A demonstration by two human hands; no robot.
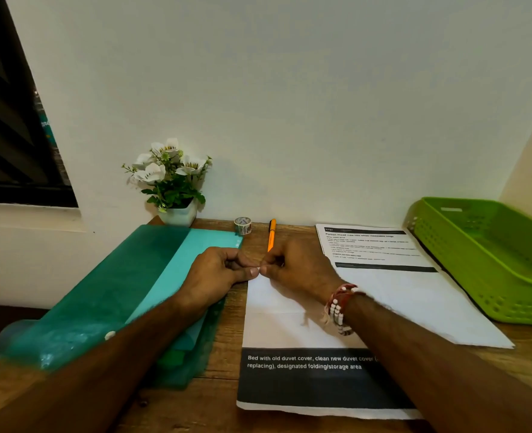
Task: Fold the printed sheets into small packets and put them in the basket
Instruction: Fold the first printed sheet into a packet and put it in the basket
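Forearms cross folded sheet (289, 320); orange pen (271, 235) lies beyond hands.

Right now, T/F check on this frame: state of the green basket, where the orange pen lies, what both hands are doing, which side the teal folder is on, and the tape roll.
1. The green perforated plastic basket already holds folded packets. False: no packets show in the part of it in view.
2. The orange pen with a black cap lies on the wooden table beyond the hands. True.
3. The left hand and the right hand meet at the far edge of the printed white paper sheet. True.
4. The teal plastic folder lies to the right of that sheet. False: it lies to the left.
5. The small patterned tape roll sits in the basket. False: it stands on the table near the wall.
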